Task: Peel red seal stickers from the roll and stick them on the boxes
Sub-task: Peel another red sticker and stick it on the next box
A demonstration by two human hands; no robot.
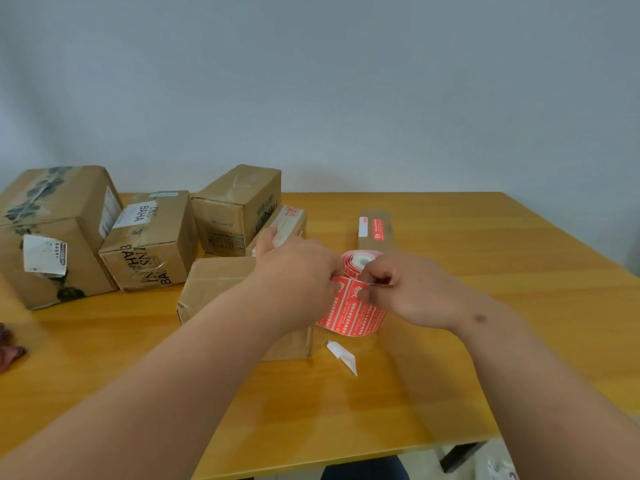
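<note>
Sticker roll [353,306] upright between both hands, core axis vertical, opening upward.

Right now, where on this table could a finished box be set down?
Bare wood lies right of the sticker roll and long narrow box, out to the table edge, and along the near edge below the paper scrap. The back left is crowded with cardboard boxes.

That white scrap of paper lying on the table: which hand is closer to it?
Right. The right hand pinches a sticker at the roll, just above and right of the white scrap. The left hand holds the roll from its far left side.
</note>
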